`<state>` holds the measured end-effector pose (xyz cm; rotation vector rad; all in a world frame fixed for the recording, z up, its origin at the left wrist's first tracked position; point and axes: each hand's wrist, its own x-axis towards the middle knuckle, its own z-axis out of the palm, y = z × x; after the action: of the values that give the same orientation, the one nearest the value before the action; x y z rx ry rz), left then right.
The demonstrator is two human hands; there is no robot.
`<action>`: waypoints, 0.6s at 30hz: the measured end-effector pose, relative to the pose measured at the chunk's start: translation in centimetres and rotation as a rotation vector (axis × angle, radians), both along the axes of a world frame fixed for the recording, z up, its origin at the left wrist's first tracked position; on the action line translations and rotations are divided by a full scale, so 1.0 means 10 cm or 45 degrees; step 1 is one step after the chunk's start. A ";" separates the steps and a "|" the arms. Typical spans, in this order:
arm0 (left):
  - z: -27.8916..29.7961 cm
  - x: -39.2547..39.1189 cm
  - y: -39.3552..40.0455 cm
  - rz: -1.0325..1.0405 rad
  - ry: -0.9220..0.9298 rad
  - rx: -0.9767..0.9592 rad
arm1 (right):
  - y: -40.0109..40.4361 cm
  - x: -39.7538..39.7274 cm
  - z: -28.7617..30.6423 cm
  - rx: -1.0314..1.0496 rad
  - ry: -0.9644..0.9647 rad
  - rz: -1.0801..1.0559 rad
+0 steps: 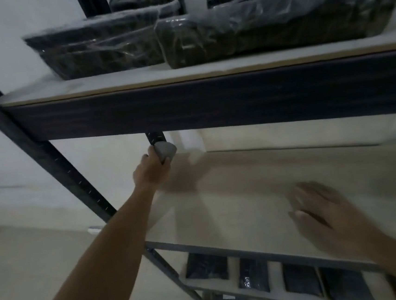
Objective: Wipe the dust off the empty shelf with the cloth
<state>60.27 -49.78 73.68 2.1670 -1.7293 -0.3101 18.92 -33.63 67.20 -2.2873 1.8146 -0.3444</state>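
At the far left corner of the bare beige shelf board [233, 202], the left hand [151, 170], fingers clamped round the bunched grey cloth [166, 150], should press flat and sweep rightward, while the blurred right hand [328, 212] hovers with fingers spread, holding nothing.

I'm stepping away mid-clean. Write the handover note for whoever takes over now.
Left hand: grips the grey cloth, reaching to the back left corner of the empty shelf, beside the rear post.
Right hand: open, fingers spread over the shelf's front right; blurred, so contact is unclear.
Done: cannot tell how much is wiped; no dust line shows.
Left: wipe from that corner across to the right and forward. The wrapped dark packages on the shelf above stay put.
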 end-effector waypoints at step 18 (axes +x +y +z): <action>-0.43 -0.19 0.31 -0.554 -0.349 0.106 | 0.25 -0.09 0.00 0.016 0.245 -0.136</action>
<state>58.38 -46.67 69.42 1.9405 -2.3823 -0.1999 18.00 -31.15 67.21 -2.2896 2.0293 -0.1319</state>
